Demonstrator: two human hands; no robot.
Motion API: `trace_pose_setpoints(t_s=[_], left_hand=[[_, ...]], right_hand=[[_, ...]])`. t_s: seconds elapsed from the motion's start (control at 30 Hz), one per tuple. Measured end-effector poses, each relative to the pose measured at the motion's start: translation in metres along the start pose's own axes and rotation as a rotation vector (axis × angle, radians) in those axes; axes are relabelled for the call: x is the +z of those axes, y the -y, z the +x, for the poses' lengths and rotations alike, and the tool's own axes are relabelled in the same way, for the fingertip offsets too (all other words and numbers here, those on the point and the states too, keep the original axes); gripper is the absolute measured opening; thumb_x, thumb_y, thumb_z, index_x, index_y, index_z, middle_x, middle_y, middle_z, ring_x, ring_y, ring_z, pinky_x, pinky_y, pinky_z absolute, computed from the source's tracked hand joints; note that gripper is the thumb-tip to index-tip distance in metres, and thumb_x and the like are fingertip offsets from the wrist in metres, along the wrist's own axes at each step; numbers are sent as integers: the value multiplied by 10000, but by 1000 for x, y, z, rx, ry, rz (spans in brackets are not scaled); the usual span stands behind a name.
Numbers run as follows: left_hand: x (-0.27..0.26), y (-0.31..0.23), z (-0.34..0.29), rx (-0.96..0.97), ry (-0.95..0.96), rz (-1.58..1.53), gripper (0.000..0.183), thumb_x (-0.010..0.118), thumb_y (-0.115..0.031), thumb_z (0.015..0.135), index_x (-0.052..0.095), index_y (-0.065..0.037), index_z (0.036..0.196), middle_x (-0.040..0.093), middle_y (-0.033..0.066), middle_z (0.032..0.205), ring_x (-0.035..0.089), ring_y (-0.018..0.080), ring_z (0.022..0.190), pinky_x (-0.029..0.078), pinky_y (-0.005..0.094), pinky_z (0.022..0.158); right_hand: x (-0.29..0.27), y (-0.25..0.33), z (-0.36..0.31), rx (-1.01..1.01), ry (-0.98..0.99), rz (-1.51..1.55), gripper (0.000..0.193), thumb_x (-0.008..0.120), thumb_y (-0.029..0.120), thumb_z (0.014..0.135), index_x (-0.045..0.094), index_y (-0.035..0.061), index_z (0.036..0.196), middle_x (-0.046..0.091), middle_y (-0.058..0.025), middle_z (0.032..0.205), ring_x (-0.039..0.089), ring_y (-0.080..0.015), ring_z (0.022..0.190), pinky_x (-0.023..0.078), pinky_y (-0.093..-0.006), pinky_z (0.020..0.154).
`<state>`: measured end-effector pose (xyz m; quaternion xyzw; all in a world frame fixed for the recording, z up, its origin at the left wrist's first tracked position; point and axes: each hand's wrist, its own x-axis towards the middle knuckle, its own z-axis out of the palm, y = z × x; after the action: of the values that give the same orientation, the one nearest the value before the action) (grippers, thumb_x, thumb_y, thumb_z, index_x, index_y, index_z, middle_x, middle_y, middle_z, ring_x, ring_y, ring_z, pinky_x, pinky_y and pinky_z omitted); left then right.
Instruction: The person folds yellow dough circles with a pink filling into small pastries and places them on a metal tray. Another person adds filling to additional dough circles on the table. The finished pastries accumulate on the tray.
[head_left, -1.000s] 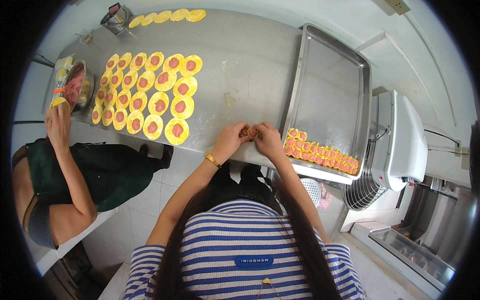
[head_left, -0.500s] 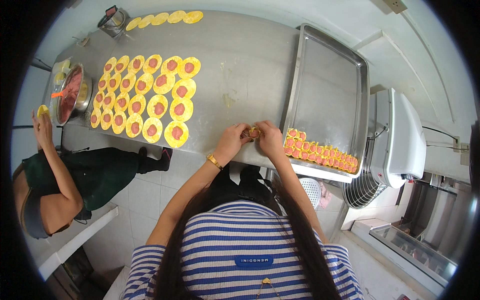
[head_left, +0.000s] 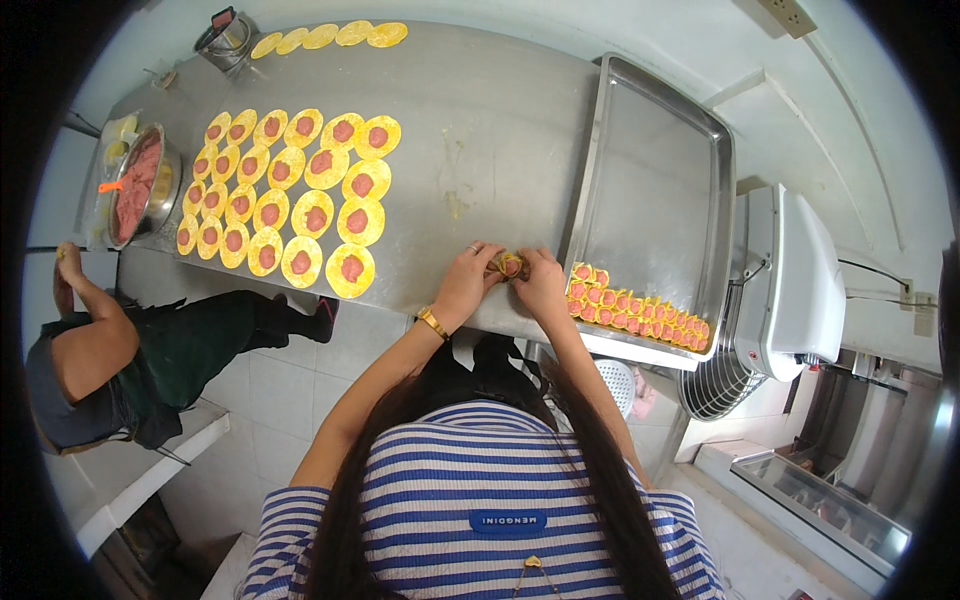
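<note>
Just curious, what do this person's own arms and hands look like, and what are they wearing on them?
Both the left hand and the right hand are human and ungloved. The forearms are bare below short sleeves with blue and whitish stripes. A narrow gold-coloured watch or bracelet circles the left wrist; the right wrist looks bare.

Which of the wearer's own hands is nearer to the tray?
Right. The right hand is just left of the tray, by its near left corner. The left hand is farther left, on the dumpling's other side.
</note>
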<state>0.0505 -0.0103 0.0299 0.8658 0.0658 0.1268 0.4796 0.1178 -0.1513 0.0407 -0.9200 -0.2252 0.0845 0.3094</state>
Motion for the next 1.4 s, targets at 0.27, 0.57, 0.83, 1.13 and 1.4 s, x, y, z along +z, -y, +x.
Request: trace_pose_setpoints(t_s=[0.27, 0.57, 0.83, 1.13, 1.4], left_hand=[[1, 4, 8, -56, 38, -74, 234, 680, -26, 777, 615, -24, 1002, 663, 153, 898, 643, 319, 836, 516, 383, 731], [1, 4, 6, -147, 21, -147, 232, 707, -38, 765, 615, -7, 976, 671, 155, 886, 661, 280, 833, 529, 359, 721], [-3, 8, -3, -179, -54, -135, 285, 717, -6, 742, 612, 2, 1007, 646, 154, 940, 662, 278, 853, 539, 352, 718], [-5, 1, 0, -80, -72, 26, 275, 679, 12, 747, 620, -25, 1013, 625, 145, 956, 630, 317, 863, 514, 387, 737], [4, 2, -1, -122, -74, -88, 250, 678, 29, 754, 604, -2, 990, 636, 154, 965, 651, 300, 851, 534, 376, 721]], right_hand=[[2, -3, 11, -69, -20, 148, 309, 628, -63, 683, 690, 43, 966, 646, -147, 921, 643, -333, 822, 519, -376, 738], [4, 5, 14, -195, -4, 94, 300, 592, -72, 689, 682, 39, 953, 642, -140, 950, 623, -349, 894, 512, -394, 754], [-1, 1, 14, -157, 84, 105, 395, 595, -79, 684, 648, 47, 1054, 639, -122, 971, 630, -325, 896, 512, -386, 772], [3, 1, 17, -182, -9, 103, 336, 651, -61, 674, 667, 53, 990, 638, -120, 906, 642, -307, 844, 520, -371, 758], [7, -3, 20, -252, 1, 175, 264, 654, -46, 701, 661, 45, 948, 630, -116, 890, 641, -311, 802, 516, -377, 691]])
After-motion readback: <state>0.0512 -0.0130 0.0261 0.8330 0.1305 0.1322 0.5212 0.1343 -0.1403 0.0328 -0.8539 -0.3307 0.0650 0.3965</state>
